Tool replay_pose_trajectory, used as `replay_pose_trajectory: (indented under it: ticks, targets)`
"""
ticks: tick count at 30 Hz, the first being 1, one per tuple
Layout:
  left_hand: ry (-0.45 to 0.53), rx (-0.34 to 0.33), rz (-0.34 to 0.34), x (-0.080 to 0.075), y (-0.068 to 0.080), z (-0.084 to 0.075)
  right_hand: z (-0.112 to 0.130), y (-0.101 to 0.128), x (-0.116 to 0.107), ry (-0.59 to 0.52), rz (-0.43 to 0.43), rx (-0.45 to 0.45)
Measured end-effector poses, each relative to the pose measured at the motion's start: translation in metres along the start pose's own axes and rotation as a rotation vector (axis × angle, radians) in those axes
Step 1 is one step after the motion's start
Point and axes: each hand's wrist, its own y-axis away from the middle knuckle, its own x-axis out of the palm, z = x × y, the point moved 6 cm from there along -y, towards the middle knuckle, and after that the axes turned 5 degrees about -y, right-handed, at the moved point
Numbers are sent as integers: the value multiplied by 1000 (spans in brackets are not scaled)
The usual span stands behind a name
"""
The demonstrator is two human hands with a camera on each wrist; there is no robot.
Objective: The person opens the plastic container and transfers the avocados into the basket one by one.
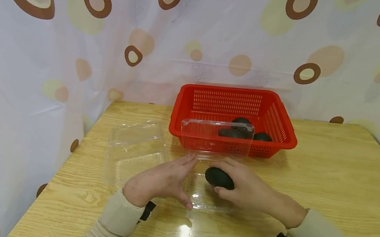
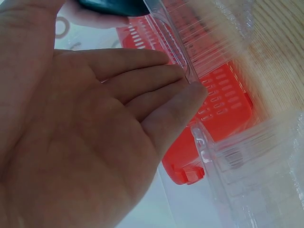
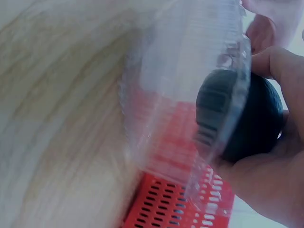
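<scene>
My right hand [image 1: 244,185] grips a dark green, egg-shaped avocado [image 1: 219,178] over the base of an open clear plastic clamshell box [image 1: 207,207]. In the right wrist view the avocado [image 3: 259,116] is partly behind the box's clear wall, with thumb and fingers curled round it. At the box's left side is my left hand [image 1: 163,181], its fingers extended and thumb apart. The left wrist view shows its bare palm and straight fingers beside the clear plastic; whether the fingertips touch it I cannot tell. The box's lid [image 1: 216,138] stands raised at the back.
Behind the box, a red plastic basket [image 1: 280,140] holds several dark avocados [image 1: 240,129], partly seen through the lid. A second open clear clamshell box [image 1: 137,147] lies at the left on the wooden table [image 1: 330,173]. A patterned curtain [image 1: 222,38] hangs behind the table.
</scene>
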Motion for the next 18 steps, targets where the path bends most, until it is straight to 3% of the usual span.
replay_pose_trajectory:
  ticks: [18]
  targets:
    - [-7,13,0,0,3,-2,-5,18,-37,24,-106,-48]
